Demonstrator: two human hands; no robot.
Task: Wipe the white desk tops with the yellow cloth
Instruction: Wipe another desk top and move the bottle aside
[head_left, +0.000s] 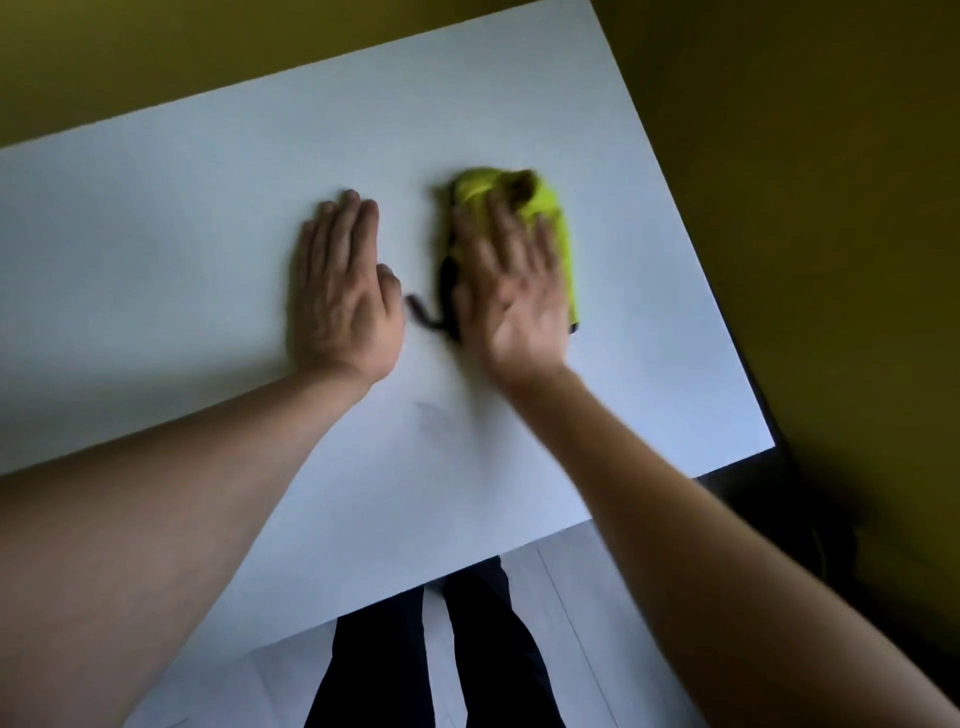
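- Risk: yellow cloth (540, 218) is bunched under the palm, so it could roll or slip out and leave streaks; faint smudge (434, 415) nearer the front edge could be missed.
- Right hand (511, 291): fingers straight, pressing flat on the cloth, mid white desk top (156, 260). Blurred.
- Left hand (345, 291): flat, fingers together, resting on bare desk just beside; holds nothing.

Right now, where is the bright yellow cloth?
In the head view, the bright yellow cloth lies on the white desk top, right of centre, under the flat right hand; the left hand rests beside it.
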